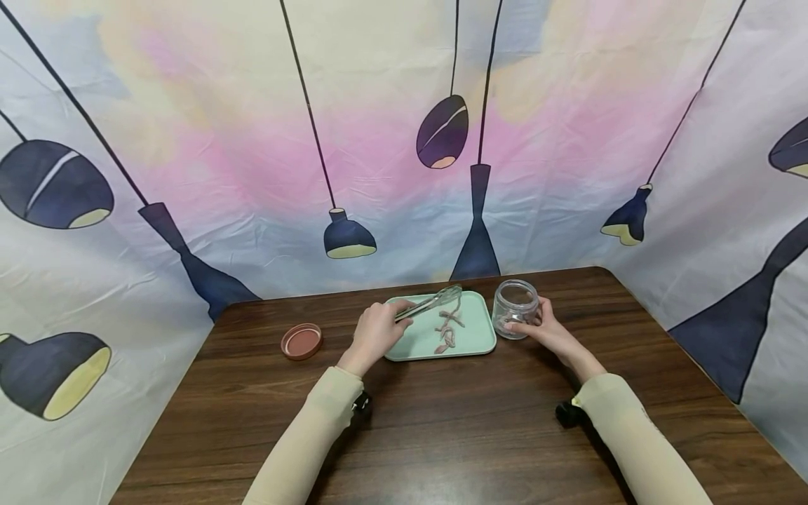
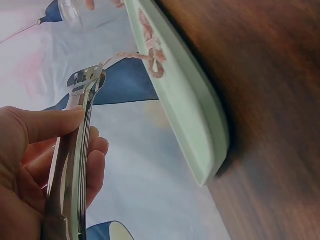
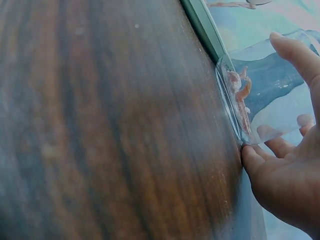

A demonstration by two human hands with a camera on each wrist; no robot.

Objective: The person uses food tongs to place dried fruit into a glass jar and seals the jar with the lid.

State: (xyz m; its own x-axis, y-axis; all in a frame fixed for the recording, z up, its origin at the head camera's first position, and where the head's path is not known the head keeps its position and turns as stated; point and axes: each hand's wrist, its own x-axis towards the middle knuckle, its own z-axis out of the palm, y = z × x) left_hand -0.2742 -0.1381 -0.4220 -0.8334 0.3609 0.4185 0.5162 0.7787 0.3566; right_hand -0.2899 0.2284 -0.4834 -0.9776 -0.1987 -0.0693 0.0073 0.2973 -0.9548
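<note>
My left hand [image 1: 377,330] grips metal tongs [image 1: 429,303] above a pale green tray [image 1: 410,347]. In the left wrist view the tongs' tips are closed on one end of a thin pinkish strip [image 2: 125,55], which trails down to the tray. More pinkish, twisted strips [image 1: 447,337] lie on the tray; what they are made of I cannot tell. My right hand [image 1: 550,331] holds a clear lidless jar [image 1: 515,308] standing at the tray's right side, thumb and fingers on opposite sides. A few pinkish pieces [image 3: 240,97] lie at the jar's bottom.
A reddish-brown round lid [image 1: 301,341] lies on the dark wooden table [image 1: 454,435], left of the tray. Behind the table hangs a cloth [image 1: 379,140] printed with lamps.
</note>
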